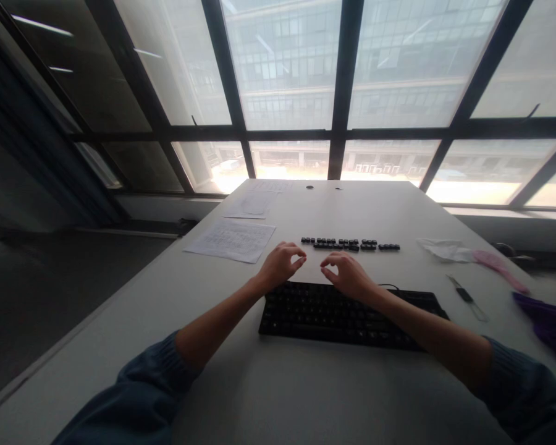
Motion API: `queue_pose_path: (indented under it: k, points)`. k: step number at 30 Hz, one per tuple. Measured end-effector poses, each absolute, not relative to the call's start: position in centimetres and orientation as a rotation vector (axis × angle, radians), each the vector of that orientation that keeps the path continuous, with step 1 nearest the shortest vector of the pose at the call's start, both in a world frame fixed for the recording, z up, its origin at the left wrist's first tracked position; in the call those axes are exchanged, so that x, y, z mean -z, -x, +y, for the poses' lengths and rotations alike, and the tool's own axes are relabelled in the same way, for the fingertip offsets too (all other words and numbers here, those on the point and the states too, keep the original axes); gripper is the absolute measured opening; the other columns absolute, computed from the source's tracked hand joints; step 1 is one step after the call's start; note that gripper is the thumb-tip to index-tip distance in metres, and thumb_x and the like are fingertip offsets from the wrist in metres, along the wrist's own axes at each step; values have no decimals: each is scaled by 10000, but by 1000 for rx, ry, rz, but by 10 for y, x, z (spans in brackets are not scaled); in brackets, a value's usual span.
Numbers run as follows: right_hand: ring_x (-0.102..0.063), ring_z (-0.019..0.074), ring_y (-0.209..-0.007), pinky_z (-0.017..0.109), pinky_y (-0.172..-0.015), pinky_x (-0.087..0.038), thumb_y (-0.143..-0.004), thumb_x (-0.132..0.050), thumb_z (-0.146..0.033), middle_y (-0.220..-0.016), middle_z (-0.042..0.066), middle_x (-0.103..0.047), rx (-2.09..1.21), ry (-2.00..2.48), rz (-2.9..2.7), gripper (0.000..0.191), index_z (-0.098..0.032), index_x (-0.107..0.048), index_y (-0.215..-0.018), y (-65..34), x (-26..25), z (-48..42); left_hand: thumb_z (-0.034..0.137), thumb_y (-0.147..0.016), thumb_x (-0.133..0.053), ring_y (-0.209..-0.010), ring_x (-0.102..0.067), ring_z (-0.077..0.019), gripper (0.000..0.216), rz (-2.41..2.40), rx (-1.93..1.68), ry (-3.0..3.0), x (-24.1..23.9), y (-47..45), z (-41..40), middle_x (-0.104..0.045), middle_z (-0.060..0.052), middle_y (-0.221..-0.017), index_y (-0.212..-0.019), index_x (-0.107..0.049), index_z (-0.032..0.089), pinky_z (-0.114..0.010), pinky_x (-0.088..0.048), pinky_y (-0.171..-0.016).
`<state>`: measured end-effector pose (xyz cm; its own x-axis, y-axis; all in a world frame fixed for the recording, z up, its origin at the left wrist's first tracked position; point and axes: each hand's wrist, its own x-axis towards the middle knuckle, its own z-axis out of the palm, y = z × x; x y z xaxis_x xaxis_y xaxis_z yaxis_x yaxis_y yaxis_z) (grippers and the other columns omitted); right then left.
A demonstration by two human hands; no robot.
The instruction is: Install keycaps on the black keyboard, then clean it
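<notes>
A black keyboard lies on the white table in front of me, its back edge partly hidden by my right hand and forearm. My left hand hovers over the keyboard's back left corner. Its thumb and index finger curve toward each other with a small gap and nothing visible between them. Facing it, my right hand is held above the back edge, thumb and forefinger bent into a loose ring, also with nothing visible in it. Just beyond both hands, loose black keycaps lie in two broken rows.
Written paper sheets lie on the left of the white table. On the right are a white cloth, a pink item, a small tool with a black grip and purple fabric. Windows stand behind.
</notes>
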<state>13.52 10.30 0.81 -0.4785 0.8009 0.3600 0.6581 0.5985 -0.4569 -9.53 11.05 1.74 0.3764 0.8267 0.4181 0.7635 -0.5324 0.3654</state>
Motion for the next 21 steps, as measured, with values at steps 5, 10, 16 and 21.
queue_pose_path:
  k: [5,10,16,21]
  points:
    - [-593,252,-1036,330,-883,-420,-934,-618,-210,-1055,94,-717,-14,1429,-2315,188,-190,-776,-1033,-137,-5,175,256,-898,-680,-986,-611,-229,176,1691,-618,-2607,-16,69,175,-743,-65,-1032,-1030,-790,219,-338,-490,-912]
    - [-546,266,-1064,346,-864,-390,-955,-599,-242,-1071,113,-693,63,1424,-2419,200,-215,-792,-1000,-125,9,201,228,-903,-653,-969,-585,-241,161,1692,-472,-2690,-3,47,197,-727,-93,-975,-868,-807,198,-334,-495,-858]
    - [-502,278,-1070,381,-880,-342,-982,-537,-263,-1090,138,-686,83,1352,-2489,265,-188,-788,-945,-114,18,204,224,-939,-579,-987,-563,-261,241,1675,-391,-2718,6,42,200,-712,-139,-958,-856,-790,143,-361,-497,-864]
    - [-507,278,-1024,396,-874,-310,-966,-518,-195,-984,138,-715,91,1350,-2482,280,-163,-769,-847,-112,18,203,166,-921,-561,-965,-580,-261,236,1675,-406,-2688,6,42,196,-735,-131,-918,-854,-786,141,-364,-506,-854]
